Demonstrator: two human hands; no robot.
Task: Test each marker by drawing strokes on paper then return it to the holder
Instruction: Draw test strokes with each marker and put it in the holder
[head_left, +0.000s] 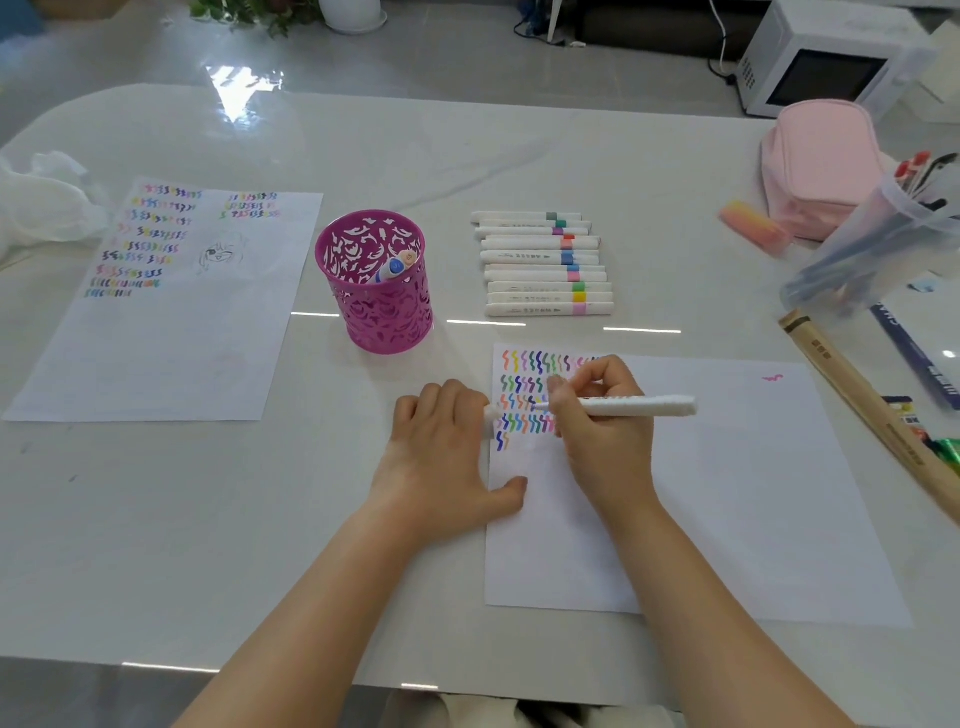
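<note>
My right hand (602, 415) grips a white marker (639, 405), its tip down on the sheet of paper (727, 493) among rows of coloured wavy strokes (524, 400). At the paper's left edge lies my left hand (441, 452), fingers curled round a small white cap (491, 415), thumb on the sheet. A purple cut-out holder (382, 286) stands beyond, with two markers (395, 266) inside. Several white markers (545, 265) lie side by side in a row right of the holder.
A second sheet (166, 312) covered with strokes lies at the left. At the right stand a pink pouch (821, 166), a clear tub of pens (883, 244), a pink eraser (753, 231) and a long wooden stick (862, 405). A white microwave (826, 57) sits behind.
</note>
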